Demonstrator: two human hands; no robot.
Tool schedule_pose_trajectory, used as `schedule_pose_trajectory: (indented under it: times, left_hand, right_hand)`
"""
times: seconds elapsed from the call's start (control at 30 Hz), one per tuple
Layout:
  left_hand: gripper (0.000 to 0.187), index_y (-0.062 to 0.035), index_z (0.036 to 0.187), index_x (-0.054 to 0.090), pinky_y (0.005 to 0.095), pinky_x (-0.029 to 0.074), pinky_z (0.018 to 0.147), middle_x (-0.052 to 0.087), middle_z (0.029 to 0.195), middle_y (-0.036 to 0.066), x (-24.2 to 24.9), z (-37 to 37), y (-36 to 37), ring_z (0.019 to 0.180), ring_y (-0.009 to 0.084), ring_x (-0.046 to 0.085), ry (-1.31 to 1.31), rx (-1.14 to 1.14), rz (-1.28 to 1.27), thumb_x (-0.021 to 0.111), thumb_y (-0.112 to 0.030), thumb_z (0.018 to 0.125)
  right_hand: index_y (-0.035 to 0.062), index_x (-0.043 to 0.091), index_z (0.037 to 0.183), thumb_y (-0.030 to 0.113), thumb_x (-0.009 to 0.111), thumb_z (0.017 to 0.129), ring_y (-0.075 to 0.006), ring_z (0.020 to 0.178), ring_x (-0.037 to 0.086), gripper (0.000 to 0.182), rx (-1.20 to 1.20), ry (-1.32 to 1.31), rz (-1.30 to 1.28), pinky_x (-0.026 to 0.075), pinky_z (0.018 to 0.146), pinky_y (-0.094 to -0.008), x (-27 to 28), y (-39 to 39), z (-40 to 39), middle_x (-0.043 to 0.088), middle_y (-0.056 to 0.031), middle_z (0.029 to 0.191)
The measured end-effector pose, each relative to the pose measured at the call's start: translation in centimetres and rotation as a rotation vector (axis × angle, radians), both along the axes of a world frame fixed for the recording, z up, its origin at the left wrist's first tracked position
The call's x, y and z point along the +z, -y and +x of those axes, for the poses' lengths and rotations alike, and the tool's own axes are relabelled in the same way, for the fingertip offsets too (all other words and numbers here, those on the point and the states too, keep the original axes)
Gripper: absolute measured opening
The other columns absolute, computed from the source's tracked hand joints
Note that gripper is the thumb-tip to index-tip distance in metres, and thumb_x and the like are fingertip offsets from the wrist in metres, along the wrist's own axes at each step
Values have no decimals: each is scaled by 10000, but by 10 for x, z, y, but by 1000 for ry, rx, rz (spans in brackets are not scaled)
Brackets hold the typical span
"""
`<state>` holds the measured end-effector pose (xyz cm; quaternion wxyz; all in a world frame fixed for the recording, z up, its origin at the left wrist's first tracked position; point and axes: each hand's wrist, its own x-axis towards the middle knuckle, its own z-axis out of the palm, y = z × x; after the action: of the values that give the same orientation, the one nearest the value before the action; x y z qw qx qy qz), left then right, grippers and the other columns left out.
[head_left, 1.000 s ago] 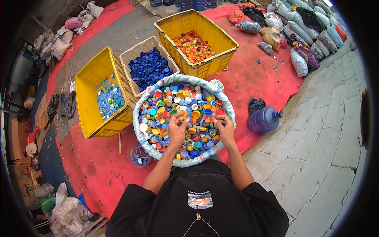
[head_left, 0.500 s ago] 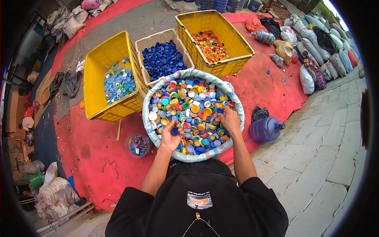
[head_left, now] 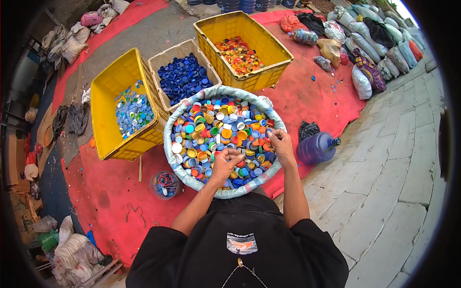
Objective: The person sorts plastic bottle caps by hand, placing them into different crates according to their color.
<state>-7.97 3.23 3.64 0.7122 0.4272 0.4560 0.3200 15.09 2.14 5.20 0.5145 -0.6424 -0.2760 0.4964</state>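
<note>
A round basin with a pale cloth rim holds many mixed bottle caps in front of my body. Over the caps at the lower middle is my left hand, its fingers partly bent; what lies between them is too small to tell. My right hand is at the right side of the basin, thumb and forefinger pinched together at a small cap that I cannot make out well. Beyond the basin stand a crate of dark blue caps, a yellow crate of light blue and green caps and a yellow crate of orange and red caps.
A clear tub of small items sits left of the basin on the red sheet. A purple water jug lies at the right, near a black bag. Filled sacks line the back right beside grey paving.
My left hand has moved right across the caps, and the dark blue cap seen at its fingers no longer shows there. My right hand has lifted slightly from the caps. The view has shifted.
</note>
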Motion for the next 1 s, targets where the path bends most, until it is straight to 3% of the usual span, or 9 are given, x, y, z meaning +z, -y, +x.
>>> schedule_pose_trajectory:
  times: [0.1,0.2,0.27,0.53,0.7,0.83,0.9,0.93,1.0]
  left_hand:
    - [317,-17,1045,616,282,470,640,663,809,57,-2,23,-1,733,137,623,-284,-220,349,756,-159,798]
    - [378,-39,1122,592,368,511,685,680,901,117,-1,46,-6,809,276,669,-328,-374,799,729,-129,781]
    - [413,-46,1161,569,420,515,709,673,942,146,0,61,-7,851,339,654,-334,-443,909,708,-118,779]
    - [549,-44,1246,520,440,511,695,661,955,191,-10,101,-16,829,379,645,-462,-723,1035,706,-80,730]
    - [585,-64,1286,504,445,508,705,659,951,199,-6,105,-23,835,375,646,-474,-802,1018,710,-109,740]
    - [544,-34,1275,512,445,510,686,632,1001,188,-23,99,-24,814,387,643,-326,-647,1047,687,-127,769]
    - [546,-6,1283,514,434,511,711,618,1053,186,-25,94,-26,830,388,642,-252,-515,993,689,-141,784]
    - [465,11,1257,550,363,482,621,619,896,119,-22,93,-28,693,259,615,-205,-357,1077,662,-143,834]
    - [413,-3,1252,566,304,427,570,573,803,66,-9,73,-33,627,164,541,27,-348,264,613,-177,880]
  right_hand:
    - [62,535,908,165,608,906,-80,568,494,126,-131,-518,241,465,585,-275,11,24,12,619,-68,886]
    - [39,521,1125,273,516,907,-142,636,521,320,-198,-679,306,478,651,-325,14,53,16,617,-106,903]
    - [19,473,1261,343,481,887,-184,723,559,495,-229,-731,294,487,689,-343,8,72,18,616,-140,953]
    - [36,582,1082,314,529,889,-235,840,604,342,-429,-893,294,511,743,-371,-9,111,10,624,-148,1019]
    - [64,599,1006,318,539,899,-230,845,608,282,-414,-859,264,507,754,-376,-14,108,9,627,-132,998]
    - [77,604,963,283,602,880,-196,772,606,222,-443,-791,217,501,710,-348,-8,99,6,633,-91,913]
    - [64,606,945,264,666,842,-178,732,600,233,-369,-586,116,493,671,-322,-19,95,11,633,-66,862]
    - [57,607,936,254,697,823,-169,712,597,244,-331,-483,66,489,651,-310,-24,93,13,633,-53,837]
    - [34,624,932,214,728,798,-149,679,587,248,-198,137,-55,476,617,-300,-28,88,10,629,-62,793]
